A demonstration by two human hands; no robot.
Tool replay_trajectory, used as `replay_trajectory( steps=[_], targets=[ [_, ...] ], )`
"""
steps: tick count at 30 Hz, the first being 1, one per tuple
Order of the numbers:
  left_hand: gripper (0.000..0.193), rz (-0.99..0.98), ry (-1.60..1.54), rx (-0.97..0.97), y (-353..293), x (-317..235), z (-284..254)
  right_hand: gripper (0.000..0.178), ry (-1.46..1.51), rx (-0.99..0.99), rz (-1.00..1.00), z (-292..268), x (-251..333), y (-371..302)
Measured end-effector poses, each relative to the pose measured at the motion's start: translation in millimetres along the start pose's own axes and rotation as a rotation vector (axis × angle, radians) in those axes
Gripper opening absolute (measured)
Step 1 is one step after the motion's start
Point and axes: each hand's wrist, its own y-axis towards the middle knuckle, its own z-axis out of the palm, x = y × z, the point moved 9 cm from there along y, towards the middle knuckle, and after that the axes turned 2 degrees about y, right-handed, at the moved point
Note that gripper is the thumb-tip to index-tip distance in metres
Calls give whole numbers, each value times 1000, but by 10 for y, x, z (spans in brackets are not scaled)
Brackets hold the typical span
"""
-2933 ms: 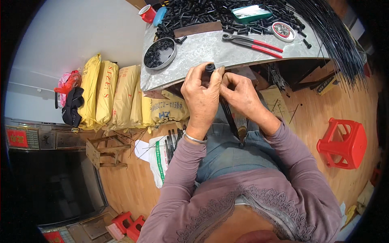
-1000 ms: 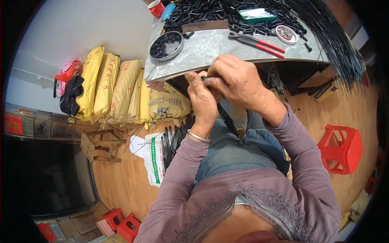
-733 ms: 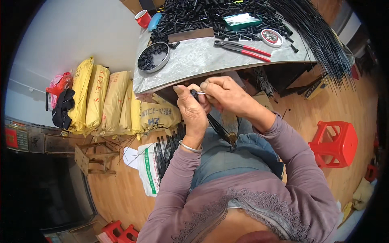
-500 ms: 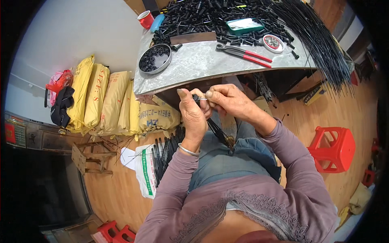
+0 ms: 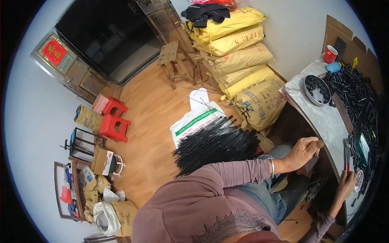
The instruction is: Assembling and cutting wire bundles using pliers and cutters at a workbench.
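Note:
My left hand (image 5: 303, 154) is closed in front of the table's near edge, thumb lying over curled fingers. Whatever may be inside it is hidden. On the tabletop, my right hand (image 5: 345, 187) has its fingers round the red handles of a pair of pliers (image 5: 346, 156), whose metal jaws point away from me. Beside that hand lies a small round dish of tiny metal pieces (image 5: 359, 180). A round metal bowl (image 5: 317, 90) with small black parts stands farther back on the grey table (image 5: 324, 119).
A heap of short black parts (image 5: 356, 93) covers the table's far side, next to a brown strip (image 5: 342, 112). Long black rods (image 5: 216, 143) lie bundled on a white sack on the floor. Stacked yellow sacks (image 5: 239, 40) stand by the wall, red stools (image 5: 114, 127) farther left.
The view has swung left. My hands, together before, are now apart: the right has gone to the pliers on the table, while the left stays closed in front of the edge.

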Motion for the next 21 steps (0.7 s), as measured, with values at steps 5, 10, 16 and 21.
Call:
replay_trajectory(
  steps=[5,10,16,21],
  targets=[
    [51,22,204,34,58,-80,66,22,21,-71,-65,-45,109,79],
    [44,-44,32,52,71,22,132,22,-5,-62,-37,91,-32,94],
    [42,-49,-32,35,77,146,83,24,245,-69,21,140,-278,86],
    [45,-25,-27,17,90,105,50,25,886,10,380,-9,-100,-19]
  ],
)
